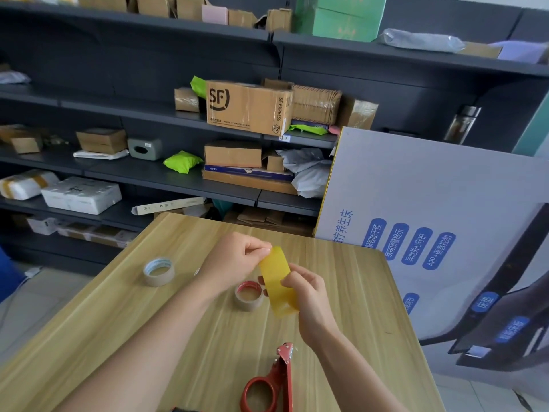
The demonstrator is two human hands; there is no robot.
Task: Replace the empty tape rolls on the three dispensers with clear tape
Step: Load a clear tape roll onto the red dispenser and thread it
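**Q:** Where is the clear tape roll?

**A:** The clear tape roll [277, 278], yellowish and see-through, is held in the air above a pale wooden desk [341, 292], near its middle. The left hand [234, 260] pinches the roll's upper rim between thumb and fingers [261, 250]. The right hand [306, 292] grips its lower side, fingers curled round it.

**Q:** What lies on the desk?

**A:** A beige ring with blue print inside [159, 272] lies flat to the left of the hands. A beige ring with red print inside [249, 295] lies flat just under the held roll (whether any tape is left on either, I cannot tell). A red dispenser [280, 373] lies at the near edge, with its toothed end pointing away from the person.

**Q:** And behind?

**A:** Dark shelves [148, 173] hold cardboard parcels, among them an SF Express box [246, 107]. A large white carton [416, 188] with blue labels stands to the right.
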